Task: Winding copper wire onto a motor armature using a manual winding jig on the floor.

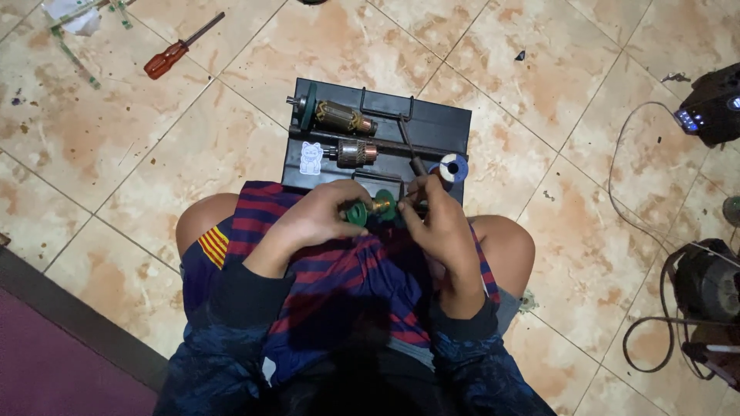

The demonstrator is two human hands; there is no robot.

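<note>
Both hands are up over the lap, right at the near edge of the black tray (pixel 451 127). The left hand (pixel 320 214) is wrapped around a small motor part (pixel 371 208), green at its ends and brass in the middle, fingers curled over the top of it. The right hand (pixel 438 219) comes in from the other side, fingertips pinched on the far end of that same part, thumb pressed against it. So the part sits between the two hands, just in front of the tray.

On the tray, two copper-wound motor cores: one (pixel 339 117) along the far edge, another (pixel 354 152) in the middle beside a white cat sticker (pixel 311 157). A blue-rimmed disc (pixel 453 167) lies at the tray's right corner, just above the right hand. Well off to the tray's upper left, a red-handled screwdriver (pixel 179 48) lies on the tiles.
</note>
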